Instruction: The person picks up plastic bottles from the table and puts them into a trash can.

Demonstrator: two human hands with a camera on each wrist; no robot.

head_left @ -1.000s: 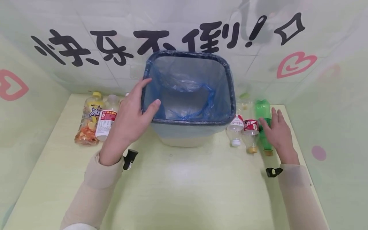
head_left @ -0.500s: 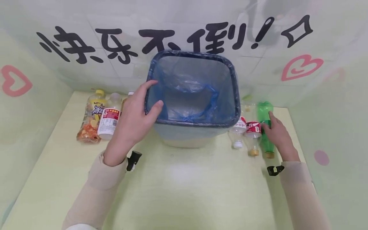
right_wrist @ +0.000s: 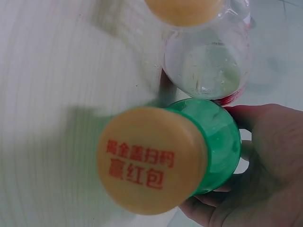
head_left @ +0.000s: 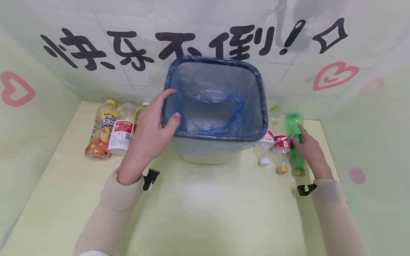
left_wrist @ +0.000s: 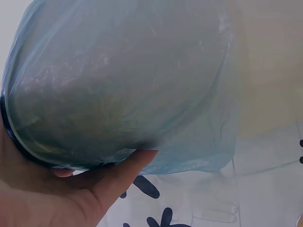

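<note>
At the left side of a trash bin (head_left: 221,138) lined with a thin blue bag, my left hand (head_left: 148,131) grips the rim, thumb and forefinger reaching over it. The left wrist view has the bag's outer side, with a finger (left_wrist: 125,172) of that hand against it. My right hand (head_left: 312,153) holds a green plastic bottle (head_left: 295,122) lying at the table's right, its thumb on one side and fingers on the other. The bottle's orange cap (right_wrist: 151,161) faces the right wrist camera. Nothing but the bag shows inside the bin.
Left of the green bottle lie a red-labelled clear bottle (head_left: 282,144) and a white-capped bottle (head_left: 264,153). Across the table (head_left: 198,206), an iced-tea bottle (head_left: 99,138), a white-labelled bottle (head_left: 120,137) and a partly hidden bottle (head_left: 144,106) line the left. A printed wall sheet (head_left: 137,21) stands behind.
My right hand has closed from straight fingers above the green bottle to a grip around it. The left hand stays on the bin's rim. The whole view has shifted slightly.
</note>
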